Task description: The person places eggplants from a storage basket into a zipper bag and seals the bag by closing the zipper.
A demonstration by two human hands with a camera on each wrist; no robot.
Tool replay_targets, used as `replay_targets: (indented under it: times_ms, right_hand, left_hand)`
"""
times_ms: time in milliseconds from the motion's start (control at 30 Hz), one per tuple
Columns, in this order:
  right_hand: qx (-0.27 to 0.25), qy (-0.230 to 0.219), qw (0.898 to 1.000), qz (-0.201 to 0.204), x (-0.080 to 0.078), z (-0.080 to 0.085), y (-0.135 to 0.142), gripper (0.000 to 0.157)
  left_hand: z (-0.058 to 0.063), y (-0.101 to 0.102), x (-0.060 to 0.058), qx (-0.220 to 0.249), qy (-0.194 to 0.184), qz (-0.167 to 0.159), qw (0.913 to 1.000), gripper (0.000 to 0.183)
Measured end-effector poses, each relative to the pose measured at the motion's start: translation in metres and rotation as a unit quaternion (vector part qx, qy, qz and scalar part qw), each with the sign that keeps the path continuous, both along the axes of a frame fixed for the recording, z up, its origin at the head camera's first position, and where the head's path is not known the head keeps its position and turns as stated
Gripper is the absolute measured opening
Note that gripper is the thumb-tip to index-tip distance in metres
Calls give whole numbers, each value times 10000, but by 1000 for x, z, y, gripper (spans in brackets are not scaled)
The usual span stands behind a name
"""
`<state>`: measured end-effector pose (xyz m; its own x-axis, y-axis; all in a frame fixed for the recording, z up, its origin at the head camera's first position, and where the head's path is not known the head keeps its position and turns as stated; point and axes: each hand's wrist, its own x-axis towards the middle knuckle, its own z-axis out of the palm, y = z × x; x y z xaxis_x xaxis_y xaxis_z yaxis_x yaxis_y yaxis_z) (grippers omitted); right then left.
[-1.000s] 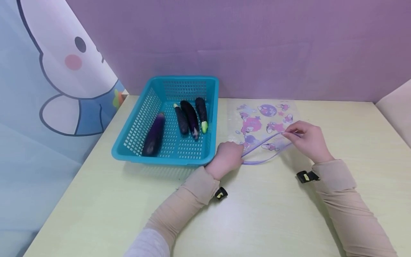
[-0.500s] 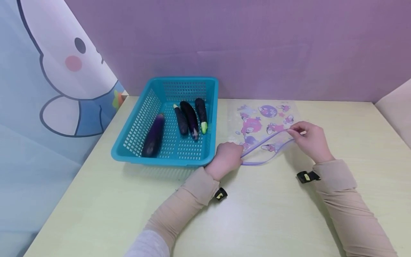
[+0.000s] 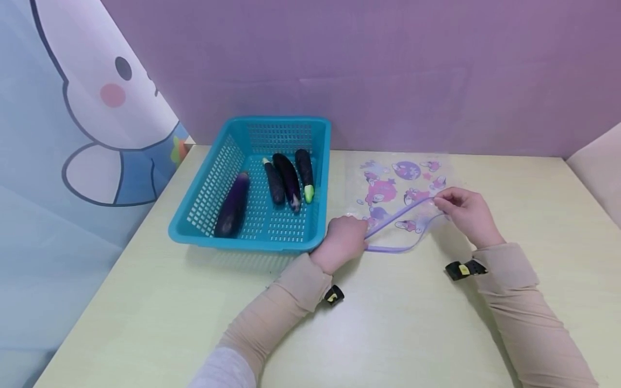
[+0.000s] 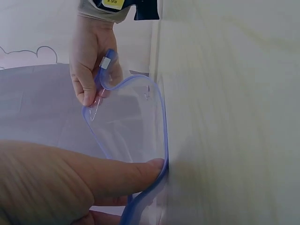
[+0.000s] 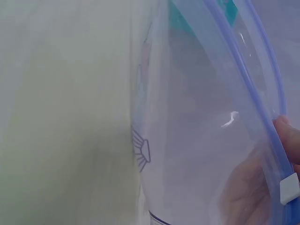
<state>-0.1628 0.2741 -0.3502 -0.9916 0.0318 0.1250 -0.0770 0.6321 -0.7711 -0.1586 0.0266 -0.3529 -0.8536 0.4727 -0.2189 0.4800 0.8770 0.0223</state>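
Observation:
A clear plastic slider bag [image 3: 380, 189] printed with pink and purple cartoon figures lies flat at the back right of the table. Its purple zip edge [image 3: 390, 249] faces me and gapes in a loop. My left hand [image 3: 342, 240] pinches the left end of that edge, thumb [image 4: 136, 177] on top, beside the basket's corner. At the other end, my right hand [image 3: 464, 213] pinches the upper strip of the mouth between thumb and fingers, lifted off the table. A white slider [image 5: 289, 188] sits on the zip by the right fingers.
A teal plastic basket [image 3: 247, 243] stands left of the bag. Inside lie a large purple eggplant [image 3: 232, 207] and three slimmer dark ones, including a green-tipped eggplant [image 3: 304, 172]. A purple backdrop [image 3: 388, 75] rises behind the table's far edge.
My right hand has shifted slightly right with the upper strip of the bag's mouth. The lower strip now bows more, and the mouth stands wider. My left hand has stayed in place.

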Motion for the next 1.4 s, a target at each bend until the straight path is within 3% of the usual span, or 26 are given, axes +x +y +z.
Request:
replay_targets:
  times_ms: [300, 500, 933, 1400]
  right_hand:
    - [203, -252, 9993, 162, 0, -3, 3, 22]
    - [471, -473, 9970, 401, 1, -3, 7, 23]
    - [603, -534, 9937, 777, 3, -6, 12, 22]
    - [654, -624, 9927, 798, 0, -3, 14, 22]
  left_hand:
    - [-1, 0, 2, 97, -53, 39, 9999, 40]
    - [-1, 0, 4, 417, -115, 48, 9991, 51]
    - [2, 1, 10, 760, 233, -179, 9967, 61]
    - [17, 1, 13, 819, 461, -395, 9948, 49]
